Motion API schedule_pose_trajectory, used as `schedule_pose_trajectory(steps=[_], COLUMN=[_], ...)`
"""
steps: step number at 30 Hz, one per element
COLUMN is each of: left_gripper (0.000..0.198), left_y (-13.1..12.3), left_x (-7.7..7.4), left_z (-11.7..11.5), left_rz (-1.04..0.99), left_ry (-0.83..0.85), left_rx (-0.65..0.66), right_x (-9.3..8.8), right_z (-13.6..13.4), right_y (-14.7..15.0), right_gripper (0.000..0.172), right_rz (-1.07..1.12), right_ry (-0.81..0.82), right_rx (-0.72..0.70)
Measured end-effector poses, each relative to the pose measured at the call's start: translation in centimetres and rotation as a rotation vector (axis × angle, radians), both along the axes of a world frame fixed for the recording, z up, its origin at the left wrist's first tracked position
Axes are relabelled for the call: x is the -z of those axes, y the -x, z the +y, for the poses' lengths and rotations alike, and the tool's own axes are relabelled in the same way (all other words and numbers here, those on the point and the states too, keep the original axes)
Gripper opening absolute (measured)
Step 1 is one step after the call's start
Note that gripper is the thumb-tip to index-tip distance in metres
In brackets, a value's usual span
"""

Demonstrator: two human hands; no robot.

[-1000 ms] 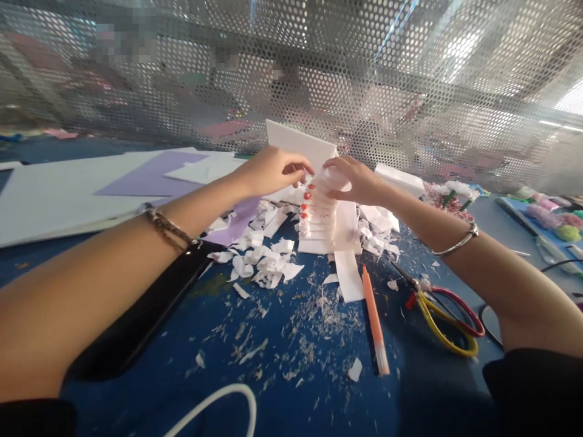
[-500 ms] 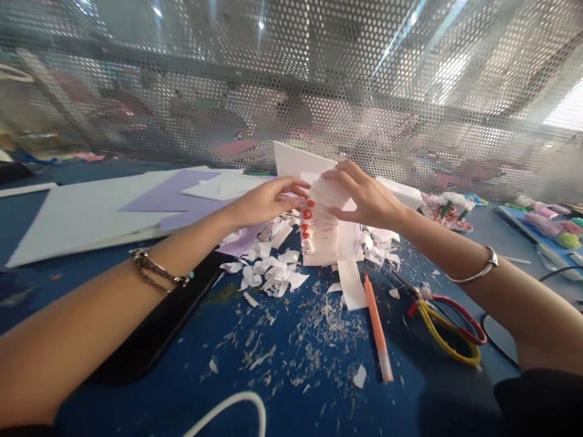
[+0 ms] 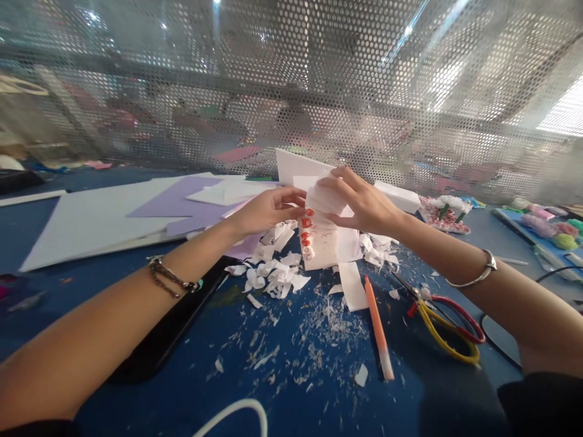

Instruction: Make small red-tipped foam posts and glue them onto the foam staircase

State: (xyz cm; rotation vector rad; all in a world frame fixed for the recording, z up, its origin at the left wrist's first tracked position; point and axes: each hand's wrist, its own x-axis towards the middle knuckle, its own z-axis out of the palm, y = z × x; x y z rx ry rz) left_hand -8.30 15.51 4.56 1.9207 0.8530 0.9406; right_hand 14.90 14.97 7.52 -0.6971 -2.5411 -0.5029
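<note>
Head view: white cable (image 3: 246,405) looped toward desk's (image 3: 314,416) near edge, out of the way. Orange pen (image 3: 377,321) lies past it, tip pointing away; scissors (image 3: 449,328) right of it toward desk's right edge, handles spread, neither touched. Black slab (image 3: 157,358) partly under left forearm. Crumbs (image 3: 334,325) all over mid-desk, paper strip (image 3: 351,288) at pen's tip, larger scraps (image 3: 276,273) just beside the work; loose bits could stick to it or get dragged.

White piece (image 3: 325,243) at mid-desk, toward far edge, tilted up, red dabs down its left side, faint red marks mid-face. Can't tell if its bottom touches desk. Right hand (image 3: 339,197) curled round its upper part, thumb below, gripping. Left hand (image 3: 291,203) half closed, fingertips at its upper left edge; pinching or only touching, can't tell. Step in hand looks like adjusting the upper part by hand. Next move likely calls for a steady right grip and light left fingertips, clear of the dabs. Hands hide part of the top.

Beyond: white board (image 3: 298,167) standing behind, tight space for fingers. White sheets (image 3: 82,233) and purple sheet (image 3: 168,200) toward left edge; white block (image 3: 401,197), flowers (image 3: 449,212) and pompoms (image 3: 551,224) toward right. Perforated screen (image 3: 346,67) past far edge.
</note>
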Motion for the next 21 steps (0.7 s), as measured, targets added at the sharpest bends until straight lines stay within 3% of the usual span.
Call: schedule_pose_trajectory(steps=[12, 21], left_gripper=[0.044, 0.039], left_y=[0.4, 0.54], left_x=[-0.03, -0.6], left_z=[0.29, -0.14], left_rz=[0.058, 0.041], left_ry=[-0.018, 0.13], left_rx=[-0.009, -0.065], right_x=[-0.39, -0.61], right_z=[-0.43, -0.39], right_y=[0.38, 0.5], right_gripper=[0.047, 0.047], right_rz=[-0.019, -0.047], right_ry=[-0.007, 0.036], right_rx=[0.018, 0.041])
